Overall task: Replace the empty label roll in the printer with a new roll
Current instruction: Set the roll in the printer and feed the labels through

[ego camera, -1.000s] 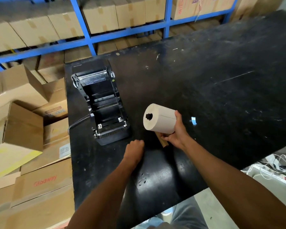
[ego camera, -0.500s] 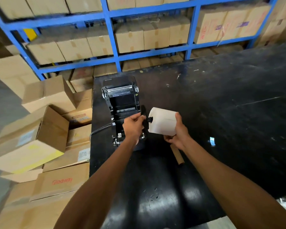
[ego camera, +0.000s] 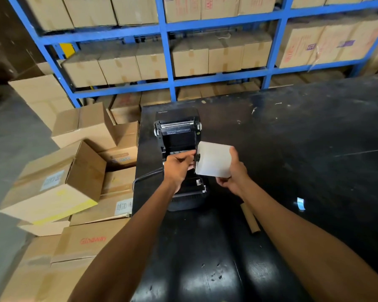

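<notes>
The black label printer (ego camera: 179, 136) stands open at the table's left edge, its lid tilted back. My right hand (ego camera: 231, 177) grips a full white label roll (ego camera: 214, 159) from below and the right, holding it just over the printer's right side. A black spindle end shows at the roll's left face. My left hand (ego camera: 178, 165) is at that face, fingers pinched on the black spindle. An empty brown cardboard core (ego camera: 249, 218) lies on the table below my right wrist.
The black table (ego camera: 314, 149) stretches to the right, with a small blue scrap (ego camera: 300, 203) on it. Cardboard boxes (ego camera: 59, 182) pile on the floor to the left. Blue shelving (ego camera: 168, 62) full of boxes stands behind. A cable (ego camera: 144, 177) leaves the printer's left side.
My left hand rose from the table to the roll's spindle end. Both hands carried the roll up and over the open printer, and the view tilted up.
</notes>
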`<state>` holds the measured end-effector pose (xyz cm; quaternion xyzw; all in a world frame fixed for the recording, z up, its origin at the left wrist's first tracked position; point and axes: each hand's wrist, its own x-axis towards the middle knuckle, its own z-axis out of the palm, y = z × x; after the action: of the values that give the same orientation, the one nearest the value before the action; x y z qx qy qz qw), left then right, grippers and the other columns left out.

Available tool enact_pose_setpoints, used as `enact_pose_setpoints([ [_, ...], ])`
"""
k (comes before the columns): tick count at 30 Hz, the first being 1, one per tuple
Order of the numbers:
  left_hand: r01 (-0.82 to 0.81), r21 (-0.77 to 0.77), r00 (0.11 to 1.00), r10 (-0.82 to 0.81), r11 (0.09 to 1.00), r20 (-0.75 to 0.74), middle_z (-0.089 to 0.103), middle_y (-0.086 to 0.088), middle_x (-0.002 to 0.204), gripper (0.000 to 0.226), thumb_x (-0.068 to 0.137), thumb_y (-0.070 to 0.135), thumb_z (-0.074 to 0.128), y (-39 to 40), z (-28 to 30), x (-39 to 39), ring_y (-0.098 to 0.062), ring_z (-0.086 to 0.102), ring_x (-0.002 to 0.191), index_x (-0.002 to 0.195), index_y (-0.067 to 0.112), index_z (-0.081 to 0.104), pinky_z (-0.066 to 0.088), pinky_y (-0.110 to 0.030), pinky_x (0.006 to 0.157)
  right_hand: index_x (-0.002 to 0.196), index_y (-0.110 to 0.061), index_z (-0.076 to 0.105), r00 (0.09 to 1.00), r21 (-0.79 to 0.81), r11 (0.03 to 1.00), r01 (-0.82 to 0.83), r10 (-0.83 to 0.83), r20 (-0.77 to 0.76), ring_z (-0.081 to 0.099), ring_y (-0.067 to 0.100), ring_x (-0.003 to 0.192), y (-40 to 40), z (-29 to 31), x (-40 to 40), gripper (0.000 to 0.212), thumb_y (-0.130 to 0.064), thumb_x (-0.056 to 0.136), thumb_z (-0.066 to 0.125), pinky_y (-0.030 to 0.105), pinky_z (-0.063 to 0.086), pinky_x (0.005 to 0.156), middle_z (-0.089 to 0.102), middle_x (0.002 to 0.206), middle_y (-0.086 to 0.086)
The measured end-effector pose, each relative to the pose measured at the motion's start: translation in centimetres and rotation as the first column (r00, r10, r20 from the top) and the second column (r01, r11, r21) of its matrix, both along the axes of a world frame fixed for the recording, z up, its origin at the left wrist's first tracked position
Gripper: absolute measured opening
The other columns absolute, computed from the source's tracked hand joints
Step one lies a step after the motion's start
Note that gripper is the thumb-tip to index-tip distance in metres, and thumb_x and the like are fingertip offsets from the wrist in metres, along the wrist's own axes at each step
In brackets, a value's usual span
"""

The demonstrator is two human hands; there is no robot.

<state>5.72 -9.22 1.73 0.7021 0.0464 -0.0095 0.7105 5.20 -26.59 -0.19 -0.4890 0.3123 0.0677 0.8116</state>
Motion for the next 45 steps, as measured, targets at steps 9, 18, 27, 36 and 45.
enact_pose_setpoints([
  [9,0.016,0.026,0.997,-0.014,1.000,-0.071,0.073,-0.010,0.102,0.028,0.084,-0.001,0.073,2.0,-1.2,1.7,-0.016,0.067,0.089,0.111,0.007,0.074,0.058,-0.018,0.073,0.103,-0.025,0.049,0.999,-0.032,0.998,-0.047,0.046,-0.028,0.061,0.028,0.097,1.5,-0.9,2.5,0.054,-0.068,0.074,0.060,0.042,0.056,0.069,0.062,0.109,0.010],
  [18,-0.051,0.020,0.959,0.054,0.999,-0.279,0.074,-0.005,0.103,0.042,0.093,0.048,0.060,2.7,-1.5,3.4,-0.022,0.071,0.092,0.105,0.010,0.072,0.060,-0.034,0.078,0.099,-0.027,0.040,0.994,-0.208,0.975,-0.076,0.091,0.064,0.059,0.015,0.092,4.5,-1.2,3.9,0.048,-0.064,0.077,0.062,0.032,0.052,0.062,0.058,0.105,0.001],
  [27,-0.166,0.026,0.949,0.166,0.986,-0.266,0.073,-0.006,0.101,0.026,0.090,0.046,0.066,4.0,-3.1,3.5,-0.023,0.066,0.101,0.088,0.022,0.072,0.056,-0.044,0.090,0.104,-0.028,0.037,0.968,-0.377,0.917,-0.130,0.200,0.154,0.050,0.014,0.089,8.1,-1.9,5.4,0.042,-0.057,0.085,0.061,0.028,0.041,0.070,0.050,0.106,0.000],
  [36,-0.187,0.019,0.954,0.186,0.982,-0.234,0.073,-0.001,0.103,0.023,0.097,0.043,0.056,4.3,-3.9,3.4,-0.023,0.066,0.106,0.100,0.024,0.069,0.052,-0.040,0.094,0.106,-0.034,0.038,0.960,-0.452,0.868,-0.207,0.268,0.077,0.043,0.007,0.088,8.7,-2.1,6.1,0.045,-0.064,0.081,0.060,0.020,0.034,0.062,0.031,0.122,0.001],
  [45,-0.168,0.259,0.980,0.190,0.951,-0.064,0.059,-0.018,0.123,0.039,0.098,0.042,0.053,4.4,-5.3,3.2,-0.022,0.060,0.107,0.119,0.013,0.067,0.051,-0.044,0.099,0.125,-0.031,0.042,0.945,-0.530,0.811,-0.249,0.324,0.052,0.045,0.014,0.101,8.3,-3.6,5.7,0.049,-0.064,0.089,0.049,0.031,0.036,0.086,0.030,0.123,-0.002],
])
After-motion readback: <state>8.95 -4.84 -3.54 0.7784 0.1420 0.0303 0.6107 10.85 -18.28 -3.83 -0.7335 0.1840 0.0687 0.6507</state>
